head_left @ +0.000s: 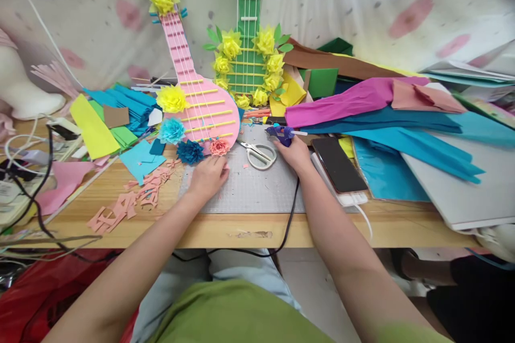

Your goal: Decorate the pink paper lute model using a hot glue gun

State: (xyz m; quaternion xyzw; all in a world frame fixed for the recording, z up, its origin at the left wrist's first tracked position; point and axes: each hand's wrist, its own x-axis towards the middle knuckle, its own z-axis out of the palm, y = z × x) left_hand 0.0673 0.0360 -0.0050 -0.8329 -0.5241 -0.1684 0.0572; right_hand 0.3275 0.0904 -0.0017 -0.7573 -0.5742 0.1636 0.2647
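A pink paper guitar (209, 97) with yellow strips and white strings leans at the back of the table. Its lower edge bears a light blue paper flower (171, 130), a dark blue paper flower (190, 152) and a coral paper flower (219, 146). Just below the coral flower is my left hand (208, 177), fingers curled; whether they hold anything is hidden. My right hand (295, 154) is closed around a blue hot glue gun (281, 133), its white glue stick poking out to the right. Between my hands lie scissors (260, 155) with pale handles on a grey cutting mat (249, 193).
A green paper guitar (248, 59) with yellow flowers stands behind. To the right are a phone (339, 165) and stacked coloured paper (410, 123). Coral scraps (139, 195) and blue paper (140, 159) lie left. The gun's black cord (293, 211) hangs over the table edge.
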